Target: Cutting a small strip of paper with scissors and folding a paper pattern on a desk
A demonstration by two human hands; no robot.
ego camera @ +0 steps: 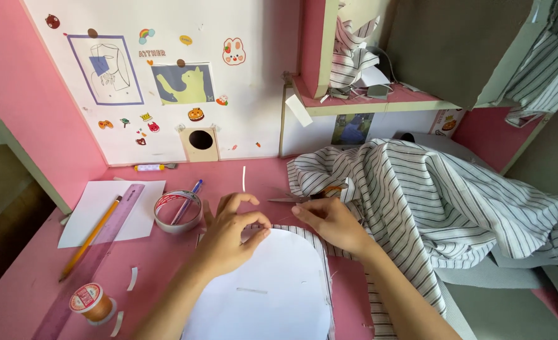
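Observation:
My left hand (228, 233) rests on the top edge of a white rounded paper pattern (273, 289), thumb and forefinger curled as if pinching something too small to see. The pattern lies on striped white and grey fabric (430, 201) on the pink desk (159, 258). My right hand (329, 221) pinches the fabric edge just right of the pattern's top. Behind my right hand lie scissors (304, 196) with orange handles, partly under the fabric.
A roll of clear tape (177, 211) holding a pen stands left of my hands. A yellow pencil (91, 237), pink ruler (96, 252), white sheet (112, 211) and thread spool (92, 303) lie at the left. The fabric is heaped at the right.

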